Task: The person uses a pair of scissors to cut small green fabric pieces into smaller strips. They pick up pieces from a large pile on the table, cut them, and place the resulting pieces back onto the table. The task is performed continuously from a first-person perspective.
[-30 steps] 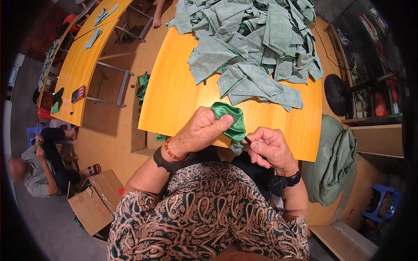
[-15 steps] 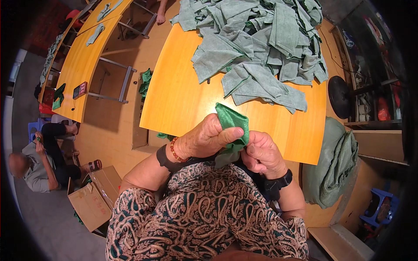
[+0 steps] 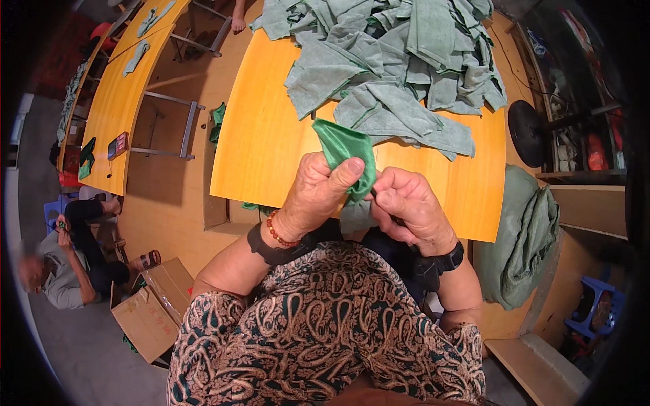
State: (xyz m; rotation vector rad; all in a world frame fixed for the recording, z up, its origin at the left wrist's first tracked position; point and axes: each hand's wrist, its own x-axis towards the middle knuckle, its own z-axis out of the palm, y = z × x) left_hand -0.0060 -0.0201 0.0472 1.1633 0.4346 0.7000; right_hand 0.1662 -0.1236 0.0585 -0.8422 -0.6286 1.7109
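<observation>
Green cloth point(image 3: 345, 144) is clamped in our left hand point(image 3: 318, 193), under the thumb, its pointed end jutting up beyond the grip over the worktop point(image 3: 261, 135); our right hand point(image 3: 412, 205), closed together, is at its lower right edge, holding what we cannot tell.

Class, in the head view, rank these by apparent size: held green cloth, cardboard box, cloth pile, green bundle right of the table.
Largest to smallest:
Cloth pile
Green bundle
Cardboard box
Held green cloth
</observation>
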